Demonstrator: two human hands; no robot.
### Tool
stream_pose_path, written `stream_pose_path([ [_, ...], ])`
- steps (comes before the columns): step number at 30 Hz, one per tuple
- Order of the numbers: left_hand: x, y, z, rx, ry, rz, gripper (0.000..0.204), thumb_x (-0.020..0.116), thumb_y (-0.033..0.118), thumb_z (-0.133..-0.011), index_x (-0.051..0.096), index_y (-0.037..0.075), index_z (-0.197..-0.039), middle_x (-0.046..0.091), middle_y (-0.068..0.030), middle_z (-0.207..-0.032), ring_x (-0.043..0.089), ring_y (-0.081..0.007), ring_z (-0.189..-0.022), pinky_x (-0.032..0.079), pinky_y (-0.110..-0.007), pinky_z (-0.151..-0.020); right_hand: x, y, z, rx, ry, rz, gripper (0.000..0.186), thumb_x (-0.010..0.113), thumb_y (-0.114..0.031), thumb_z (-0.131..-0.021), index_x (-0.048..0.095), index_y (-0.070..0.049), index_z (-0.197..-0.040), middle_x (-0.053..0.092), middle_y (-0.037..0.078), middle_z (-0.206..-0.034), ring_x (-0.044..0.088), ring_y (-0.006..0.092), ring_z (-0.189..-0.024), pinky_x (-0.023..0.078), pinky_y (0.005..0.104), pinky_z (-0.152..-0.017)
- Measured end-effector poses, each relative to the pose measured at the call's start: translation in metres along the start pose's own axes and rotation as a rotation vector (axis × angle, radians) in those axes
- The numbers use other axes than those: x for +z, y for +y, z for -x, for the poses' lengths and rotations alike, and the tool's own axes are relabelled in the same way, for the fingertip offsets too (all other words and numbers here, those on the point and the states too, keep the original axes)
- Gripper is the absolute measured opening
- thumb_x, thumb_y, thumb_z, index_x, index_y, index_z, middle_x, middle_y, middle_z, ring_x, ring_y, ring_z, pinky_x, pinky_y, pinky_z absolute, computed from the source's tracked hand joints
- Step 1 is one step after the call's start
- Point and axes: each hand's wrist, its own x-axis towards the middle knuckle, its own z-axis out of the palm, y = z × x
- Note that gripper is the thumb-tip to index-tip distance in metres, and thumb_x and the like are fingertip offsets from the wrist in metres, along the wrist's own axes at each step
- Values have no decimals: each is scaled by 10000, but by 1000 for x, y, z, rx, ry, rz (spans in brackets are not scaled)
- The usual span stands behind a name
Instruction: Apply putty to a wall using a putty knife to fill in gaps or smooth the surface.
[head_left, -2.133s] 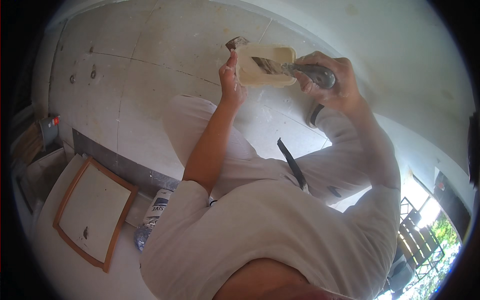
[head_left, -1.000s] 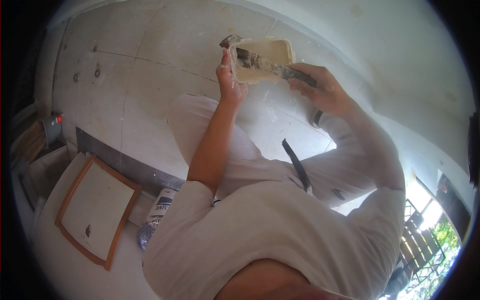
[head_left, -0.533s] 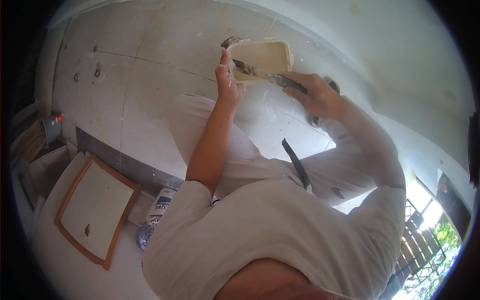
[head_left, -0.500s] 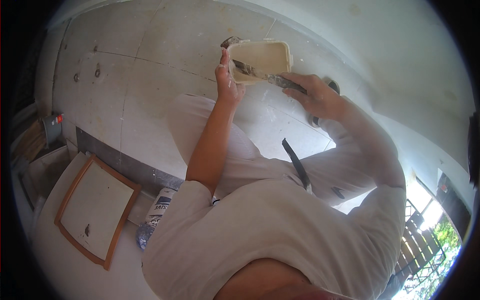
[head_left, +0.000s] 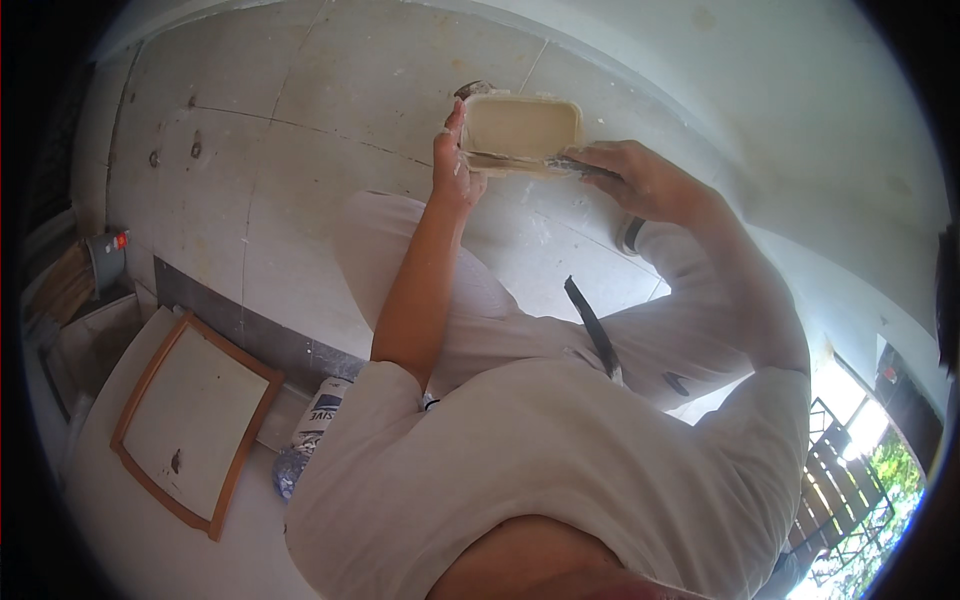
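A cream plastic tub (head_left: 525,122), smeared with pale paste, is gripped at its left side by my left hand (head_left: 456,165), the thumb up along the wall. My right hand (head_left: 638,178) is closed around the dark handle of a putty knife (head_left: 562,165). The knife lies nearly level along the tub's near rim, its blade coated with paste. Pale residue marks my fingers. Behind the tub's far left corner, a dark brown object (head_left: 474,88) shows only partly, and I cannot tell what it is.
Large grey floor tiles (head_left: 330,100) spread ahead, meeting a white wall (head_left: 760,120) at right. My bent legs are below the tub; a dark strip (head_left: 592,325) lies over them. At left are a wood-framed panel (head_left: 190,430), a printed bag (head_left: 318,415) and a grey bucket (head_left: 106,258).
The putty knife has moved from slanting inside the tub to lying along its near rim. My right hand has shifted slightly right, and the tub has tipped and moved slightly nearer.
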Motion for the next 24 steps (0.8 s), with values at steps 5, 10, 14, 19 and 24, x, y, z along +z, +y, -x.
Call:
stream_pose_path([
  [5, 4, 3, 1, -15, -41, -7, 479, 491, 445, -975, 553, 51, -1241, 604, -73, -1170, 567, -213, -1113, 440, -390, -974, -16, -2, -1, 54, -102, 30, 384, 570, -2, -897, 556, -17, -1280, 639, 207, -1098, 609, 367, -979, 490, 415, -835],
  [10, 2, -4, -4, 46, -5, 32, 449, 517, 413, -975, 556, 41, -1223, 608, -71, -1149, 588, -209, -1072, 469, -369, -932, -20, -6, 1, 26, 57, -40, 330, 610, 17, -857, 604, 10, -1187, 676, 207, -988, 639, 362, -857, 493, 404, -753],
  [14, -3, -8, -5, 143, -2, 107, 442, 550, 381, -971, 555, -4, -1187, 610, -84, -1120, 596, -200, -1046, 479, -348, -914, -23, -27, -1, 314, -24, -55, 307, 612, -73, -894, 605, 0, -1192, 691, 179, -955, 647, 290, -813, 493, 363, -757],
  [19, -7, -13, -7, 228, 17, 40, 463, 552, 382, -971, 550, -33, -1176, 608, -97, -1113, 596, -201, -1044, 477, -348, -921, -18, -45, -6, 344, 84, -66, 249, 614, -54, -868, 631, 16, -1107, 664, 205, -815, 611, 311, -676, 473, 386, -659],
  [24, 2, -13, -1, 241, -19, 61, 492, 526, 408, -979, 548, -36, -1189, 604, -105, -1142, 593, -211, -1065, 470, -356, -938, -15, -47, -8, 198, 31, -26, 282, 636, -52, -856, 624, 13, -1131, 647, 209, -792, 602, 352, -675, 464, 409, -639],
])
